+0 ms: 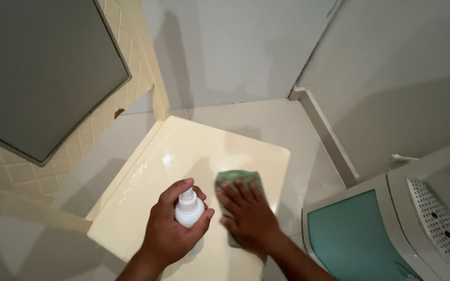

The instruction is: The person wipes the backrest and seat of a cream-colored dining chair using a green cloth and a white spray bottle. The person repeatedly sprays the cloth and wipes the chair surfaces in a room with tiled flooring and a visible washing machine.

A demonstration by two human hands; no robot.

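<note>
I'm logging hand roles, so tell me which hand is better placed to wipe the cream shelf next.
Probably the right hand: it lies flat on the green cloth on the cream shelf. The left hand is wrapped around a white spray bottle above the shelf.

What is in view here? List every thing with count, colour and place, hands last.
spray bottle: one, white, held in the left hand.
cloth: one, green, flat on the counter under the right hand.
counter: one, cream, glossy, centre.
mirror: one, grey-framed, upper left on the tiled wall.
washing machine: one, white with teal lid, lower right.
left hand: one, fingers wrapped round the spray bottle.
right hand: one, palm pressed flat on the cloth.
</note>
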